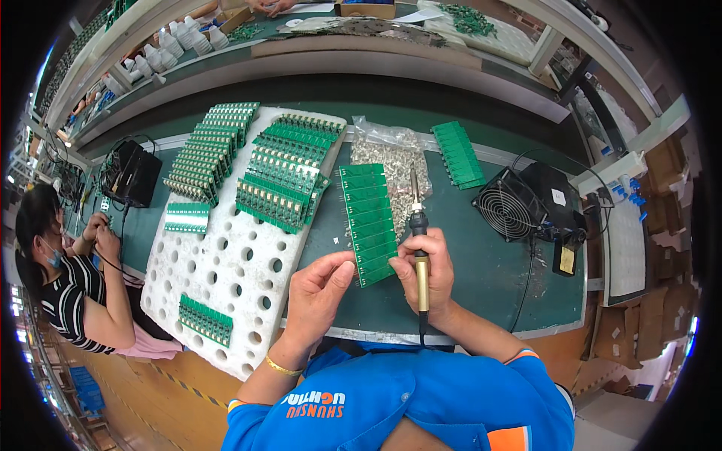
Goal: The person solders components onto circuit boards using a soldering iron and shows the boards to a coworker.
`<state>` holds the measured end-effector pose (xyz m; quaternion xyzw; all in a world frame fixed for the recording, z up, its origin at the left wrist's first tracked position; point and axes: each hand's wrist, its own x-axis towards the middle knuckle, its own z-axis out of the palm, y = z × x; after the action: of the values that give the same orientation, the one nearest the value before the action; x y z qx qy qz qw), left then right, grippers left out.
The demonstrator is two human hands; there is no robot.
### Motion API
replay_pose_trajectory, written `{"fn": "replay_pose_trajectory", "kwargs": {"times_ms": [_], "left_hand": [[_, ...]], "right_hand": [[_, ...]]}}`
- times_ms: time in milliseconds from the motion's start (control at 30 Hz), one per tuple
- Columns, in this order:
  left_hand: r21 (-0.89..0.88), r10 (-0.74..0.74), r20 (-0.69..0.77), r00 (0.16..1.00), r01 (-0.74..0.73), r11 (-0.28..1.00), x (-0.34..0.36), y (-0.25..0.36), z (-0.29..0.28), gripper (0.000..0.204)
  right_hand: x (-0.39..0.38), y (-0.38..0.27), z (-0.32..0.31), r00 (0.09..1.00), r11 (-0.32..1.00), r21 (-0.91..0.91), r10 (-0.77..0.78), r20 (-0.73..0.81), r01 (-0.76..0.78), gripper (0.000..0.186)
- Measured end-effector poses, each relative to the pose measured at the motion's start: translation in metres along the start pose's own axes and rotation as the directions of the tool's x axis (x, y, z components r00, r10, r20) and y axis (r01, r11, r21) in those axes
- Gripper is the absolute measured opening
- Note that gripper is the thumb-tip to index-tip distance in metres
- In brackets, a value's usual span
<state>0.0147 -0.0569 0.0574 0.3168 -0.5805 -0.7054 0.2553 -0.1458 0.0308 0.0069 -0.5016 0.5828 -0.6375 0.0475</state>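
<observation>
My left hand [320,289] pinches the lower left of a long green circuit-board panel [365,218], tilted upright over the bench. My right hand [429,267] grips a soldering iron [420,286] with its tip pointing away from me, and my right thumb is at the panel's lower right edge. Behind the panel lies a clear bag of small metal parts [387,143]. To the left, a white perforated foam board [188,270] carries several stacks of populated green boards [210,154]. Another green panel [456,154] lies right of the bag.
A black fan unit [502,210] with cables sits at the right, beside cardboard [632,331]. A co-worker [79,301] works at the left near a black box [129,173]. An overhead shelf [398,64] spans the back, holding parts; another person's hands [271,6] are above it.
</observation>
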Motion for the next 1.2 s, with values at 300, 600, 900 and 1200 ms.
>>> {"fn": "replay_pose_trajectory", "kwargs": {"times_ms": [300, 600, 900, 1200], "left_hand": [[-0.03, -0.03, 0.005, 1.0, 0.03, 0.999, 0.011, -0.006, -0.003, 0.027], [-0.011, -0.052, 0.022, 0.998, 0.053, 0.999, 0.019, -0.011, -0.004, 0.026], [-0.004, -0.055, 0.03, 0.998, 0.055, 0.998, 0.022, -0.017, -0.001, 0.026], [-0.033, -0.082, 0.047, 0.996, 0.083, 0.996, 0.025, -0.023, -0.004, 0.026]], "right_hand": [[0.005, 0.009, 0.003, 1.0, 1.0, -0.005, 0.004, 0.014, -0.004, 0.028], [0.006, 0.017, 0.002, 0.999, 0.998, -0.05, -0.044, -0.005, 0.044, 0.033], [0.0, 0.024, -0.002, 1.0, 0.994, -0.104, -0.03, -0.002, 0.03, 0.03], [0.0, 0.025, -0.001, 0.999, 0.994, -0.102, -0.044, -0.02, 0.042, 0.034]]}}
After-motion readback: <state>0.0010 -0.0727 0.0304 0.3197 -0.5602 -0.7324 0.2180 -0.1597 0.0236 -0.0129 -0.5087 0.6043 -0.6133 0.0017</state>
